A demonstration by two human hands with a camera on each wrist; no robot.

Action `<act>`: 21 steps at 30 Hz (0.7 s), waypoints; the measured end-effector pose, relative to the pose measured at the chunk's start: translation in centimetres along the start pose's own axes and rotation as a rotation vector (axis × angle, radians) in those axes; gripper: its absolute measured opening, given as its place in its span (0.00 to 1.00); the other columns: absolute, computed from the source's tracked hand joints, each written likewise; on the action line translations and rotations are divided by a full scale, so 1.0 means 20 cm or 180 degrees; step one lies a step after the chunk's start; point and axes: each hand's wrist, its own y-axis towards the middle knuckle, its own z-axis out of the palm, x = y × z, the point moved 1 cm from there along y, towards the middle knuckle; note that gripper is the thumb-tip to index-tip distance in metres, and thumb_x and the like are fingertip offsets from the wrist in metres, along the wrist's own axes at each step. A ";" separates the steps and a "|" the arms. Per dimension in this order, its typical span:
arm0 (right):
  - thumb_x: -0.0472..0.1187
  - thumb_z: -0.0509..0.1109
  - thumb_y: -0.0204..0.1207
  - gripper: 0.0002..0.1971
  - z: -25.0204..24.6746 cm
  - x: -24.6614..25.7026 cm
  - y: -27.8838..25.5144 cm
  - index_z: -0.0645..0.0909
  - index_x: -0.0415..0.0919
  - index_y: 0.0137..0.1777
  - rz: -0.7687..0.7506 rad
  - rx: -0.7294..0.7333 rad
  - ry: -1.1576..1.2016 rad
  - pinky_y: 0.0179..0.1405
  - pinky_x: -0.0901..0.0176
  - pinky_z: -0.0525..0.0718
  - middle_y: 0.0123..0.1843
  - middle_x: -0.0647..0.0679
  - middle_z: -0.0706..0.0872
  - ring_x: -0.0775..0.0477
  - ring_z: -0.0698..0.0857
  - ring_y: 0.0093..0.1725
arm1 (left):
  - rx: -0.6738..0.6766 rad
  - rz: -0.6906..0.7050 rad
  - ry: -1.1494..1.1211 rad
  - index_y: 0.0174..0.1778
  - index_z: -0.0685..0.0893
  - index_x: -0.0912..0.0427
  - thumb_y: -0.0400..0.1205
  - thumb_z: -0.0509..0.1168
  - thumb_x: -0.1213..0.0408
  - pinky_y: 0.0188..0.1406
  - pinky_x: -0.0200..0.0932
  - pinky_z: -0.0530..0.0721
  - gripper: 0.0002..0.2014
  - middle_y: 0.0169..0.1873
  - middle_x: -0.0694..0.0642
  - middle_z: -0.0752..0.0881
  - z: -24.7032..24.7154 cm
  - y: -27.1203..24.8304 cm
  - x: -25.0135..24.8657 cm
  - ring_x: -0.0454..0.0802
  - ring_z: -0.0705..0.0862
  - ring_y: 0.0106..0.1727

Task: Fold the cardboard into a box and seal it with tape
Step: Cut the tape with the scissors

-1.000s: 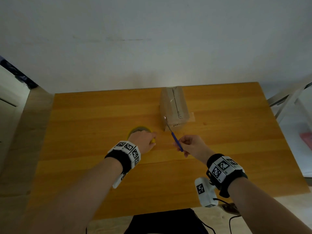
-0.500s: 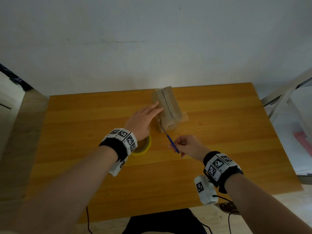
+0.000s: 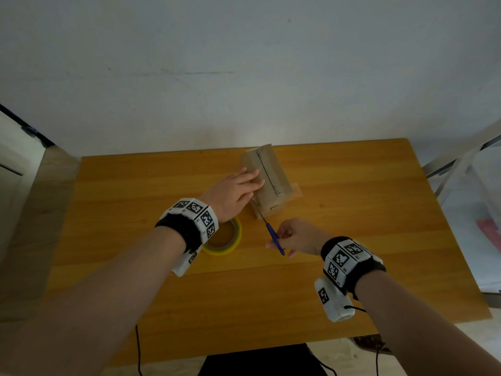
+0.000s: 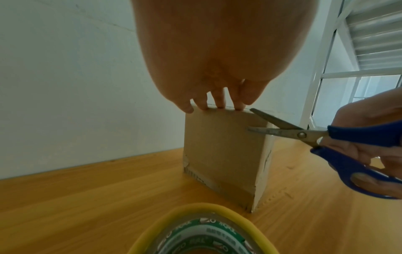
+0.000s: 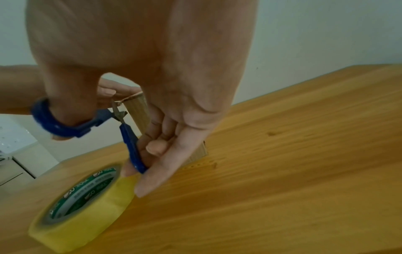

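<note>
Since the box is already folded up and standing on the table, this looks like the tape-trimming bit of the sealing.

Box: the cardboard box [image 3: 267, 183] stands on the wooden table [image 3: 352, 240], around 12 o'clock from the person, a bit toward the far edge. Tape shows along its bottom edge in the left wrist view.

Left hand: the left hand [image 3: 235, 191] comes in from about 8 o'clock, fingers [image 4: 219, 101] straight and lying close together, tips pressing on the top edge of the box. It's steadying, not gripping.

Right hand: the right hand [image 3: 298, 237] sits at about 5 o'clock from the box, thumb and fingers curled through the blue handles of the scissors [image 4: 304, 135].

Scissors: blades parted, tips right at the upper near corner of the box, just beside the left fingertips. I can't really make out the clear tape strip they're going for.

Tape roll: the yellow tape roll [image 3: 225, 240] lies flat on the table at about 7 o'clock from the box, partly under the left wrist.

How I'd do it: keep the left hand pressing down so the box doesn't tip or skid, keep those fingertips out of the blades' path, cut close to the cardboard edge in one clean snip, then rub the loose end down flat.

Watch out: the box is tall and narrow, so a sideways shove from the scissors could probably knock it over.
</note>
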 end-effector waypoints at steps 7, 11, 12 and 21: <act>0.50 0.75 0.72 0.18 -0.03 0.01 0.02 0.79 0.34 0.46 0.0012 0.0134 -0.0165 0.50 0.49 0.89 0.43 0.42 0.82 0.46 0.83 0.42 | -0.0041 -0.0005 -0.0058 0.79 0.62 0.47 0.87 0.49 0.57 0.80 0.44 0.50 0.22 0.82 0.45 0.54 0.00 0.00 0.00 0.45 0.47 0.83; 0.51 0.75 0.72 0.18 -0.04 0.02 0.03 0.78 0.35 0.45 0.0054 0.0198 -0.0186 0.52 0.48 0.88 0.41 0.46 0.81 0.47 0.83 0.44 | -0.0047 -0.0017 -0.0139 0.79 0.63 0.47 0.87 0.49 0.55 0.81 0.45 0.52 0.21 0.82 0.45 0.54 0.00 0.01 -0.01 0.45 0.47 0.83; 0.51 0.75 0.72 0.18 -0.04 0.02 0.04 0.78 0.35 0.45 0.0068 0.0207 -0.0219 0.53 0.48 0.88 0.41 0.45 0.82 0.46 0.83 0.44 | -0.0049 -0.0010 -0.0148 0.79 0.63 0.47 0.87 0.49 0.55 0.81 0.45 0.52 0.21 0.82 0.45 0.55 0.00 0.01 -0.01 0.45 0.47 0.83; 0.67 0.68 0.70 0.28 0.00 -0.05 0.06 0.71 0.39 0.36 0.0505 0.0502 -0.1555 0.32 0.58 0.67 0.32 0.46 0.70 0.46 0.69 0.31 | -0.0088 -0.0010 -0.0262 0.78 0.65 0.47 0.87 0.50 0.55 0.79 0.43 0.51 0.21 0.82 0.45 0.55 0.01 0.02 0.00 0.44 0.47 0.83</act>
